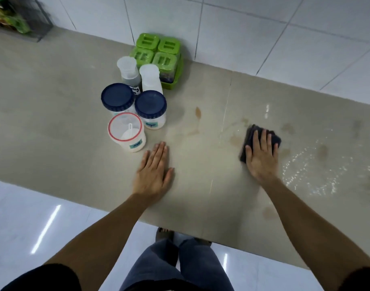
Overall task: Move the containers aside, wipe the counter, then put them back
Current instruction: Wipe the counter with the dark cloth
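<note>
Down at the near edge, jeans-clad legs [175, 267] stand over a glossy white floor [33, 217], both bare forearms reaching over the beige counter [54, 127]. The left hand [153, 173] lies flat on the counter, palm down, fingers straight and together, holding nothing, just short of the containers. The right hand [261, 156] presses flat on a dark folded cloth [261, 137], fingers spread across it, with wet streaks [318, 171] glinting to its right and brownish stains [197, 114] between the two hands. The containers are bunched to the left: nearest, a red-rimmed clear tub [127, 134] with a scoop inside; behind it two blue-lidded jars [118, 97], the right one [151, 106] labelled; then two white-capped bottles [127, 68], the second [150, 77] beside it; and against the tiled wall [263, 38] a green tray of four green-lidded boxes [156, 51]. Far left, a wire rack [22, 17] holds green packets, blurred.
</note>
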`<action>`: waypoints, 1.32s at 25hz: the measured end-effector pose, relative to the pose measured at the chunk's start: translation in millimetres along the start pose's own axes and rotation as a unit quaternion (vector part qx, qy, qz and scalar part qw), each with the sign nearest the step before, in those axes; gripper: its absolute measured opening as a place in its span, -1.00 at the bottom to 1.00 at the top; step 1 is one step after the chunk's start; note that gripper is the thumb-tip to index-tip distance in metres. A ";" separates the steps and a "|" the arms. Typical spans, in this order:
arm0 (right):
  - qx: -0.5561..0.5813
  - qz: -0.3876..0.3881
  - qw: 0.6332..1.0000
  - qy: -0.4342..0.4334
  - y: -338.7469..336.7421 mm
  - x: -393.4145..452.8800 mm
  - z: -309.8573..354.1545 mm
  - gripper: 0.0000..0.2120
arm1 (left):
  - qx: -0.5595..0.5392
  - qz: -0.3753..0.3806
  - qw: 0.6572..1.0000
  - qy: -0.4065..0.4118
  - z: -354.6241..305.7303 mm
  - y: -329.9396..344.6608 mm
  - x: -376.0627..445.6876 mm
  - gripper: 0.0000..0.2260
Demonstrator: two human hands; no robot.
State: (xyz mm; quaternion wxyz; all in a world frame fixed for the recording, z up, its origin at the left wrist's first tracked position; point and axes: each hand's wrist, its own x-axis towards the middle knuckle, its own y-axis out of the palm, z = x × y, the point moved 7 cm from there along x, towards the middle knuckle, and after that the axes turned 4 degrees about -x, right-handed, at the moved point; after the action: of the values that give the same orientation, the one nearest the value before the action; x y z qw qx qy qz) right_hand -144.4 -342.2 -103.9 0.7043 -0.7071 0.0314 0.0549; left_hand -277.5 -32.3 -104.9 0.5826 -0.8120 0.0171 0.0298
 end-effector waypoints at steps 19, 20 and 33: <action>-0.013 -0.004 0.996 -0.084 -9.9 94.1 54.8 -0.41 | 0.016 0.003 1.000 -0.013 -0.1 -0.4 2.1 -0.42; -0.001 -0.002 0.997 -0.082 -11.3 109.1 79.1 -0.42 | 0.016 0.002 1.000 -0.013 0.2 -0.1 2.2 -0.42; -0.070 -0.007 0.954 -0.291 -0.7 18.7 66.6 -0.43 | 0.004 0.003 1.000 -0.011 0.2 -0.5 1.0 -0.42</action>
State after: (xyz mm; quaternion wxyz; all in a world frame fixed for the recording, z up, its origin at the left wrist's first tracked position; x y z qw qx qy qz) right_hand -128.0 -275.0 -105.6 0.6320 -0.7084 -0.1832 0.2554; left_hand -276.5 -31.9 -104.6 0.5860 -0.8092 0.0131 0.0399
